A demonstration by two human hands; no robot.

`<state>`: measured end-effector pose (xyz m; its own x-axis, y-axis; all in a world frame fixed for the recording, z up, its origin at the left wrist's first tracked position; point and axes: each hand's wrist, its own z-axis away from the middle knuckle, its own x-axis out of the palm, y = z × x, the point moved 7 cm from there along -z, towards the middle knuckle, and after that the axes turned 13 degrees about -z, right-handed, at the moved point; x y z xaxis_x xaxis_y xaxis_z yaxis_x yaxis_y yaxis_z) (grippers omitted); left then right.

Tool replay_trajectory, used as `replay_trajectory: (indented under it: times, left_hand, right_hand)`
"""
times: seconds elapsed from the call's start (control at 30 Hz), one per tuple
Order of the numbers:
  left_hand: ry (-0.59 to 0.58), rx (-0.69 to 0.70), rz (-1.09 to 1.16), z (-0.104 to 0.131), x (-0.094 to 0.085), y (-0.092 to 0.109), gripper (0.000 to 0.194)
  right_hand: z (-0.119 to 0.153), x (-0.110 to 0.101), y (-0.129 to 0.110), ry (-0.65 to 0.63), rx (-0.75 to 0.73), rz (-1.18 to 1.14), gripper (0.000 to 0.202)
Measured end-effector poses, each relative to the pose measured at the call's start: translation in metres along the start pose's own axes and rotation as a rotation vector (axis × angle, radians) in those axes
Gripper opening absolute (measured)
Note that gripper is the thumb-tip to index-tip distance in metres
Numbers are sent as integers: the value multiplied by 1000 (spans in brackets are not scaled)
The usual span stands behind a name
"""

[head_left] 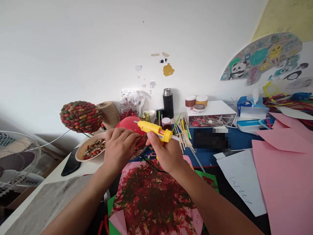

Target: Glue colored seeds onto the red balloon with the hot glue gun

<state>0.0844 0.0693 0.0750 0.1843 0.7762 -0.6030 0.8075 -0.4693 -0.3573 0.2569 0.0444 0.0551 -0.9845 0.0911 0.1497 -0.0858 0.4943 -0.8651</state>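
Right hand wrapped round the yellow glue gun mid-frame, left hand curled by the red balloon centre-left, can't tell if it's pinching anything; I'd keep the likely hot nozzle clear of both.

Craft corner, whether in a home or a studio cannot be told. White table, cluttered, against a plain white wall. Signs of handcraft: one yellow plastic glue gun; one pink paper sheet smeared red and dark green; one cone of tan twine; thin pale wooden sticks; large plain pink sheets. Wall display: one fan-shaped grey panel with panda picture. Domestic signs: one white-caged electric fan; one black steel-topped flask.
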Motion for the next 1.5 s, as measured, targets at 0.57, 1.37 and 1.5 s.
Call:
replay_trajectory:
  times: [0.57, 1.37, 1.5]
  left_hand:
    - [-99, 1, -56, 0, 12, -3, 20]
    - [-190, -26, -248, 2, 22, -4, 29]
    - [-157, -17, -248, 1, 21, -1, 28]
  right_hand:
    - [3, 9, -2, -107, -99, 188, 53]
    - [6, 15, -1, -150, -160, 193, 48]
    - [6, 15, -1, -146, -165, 193, 48]
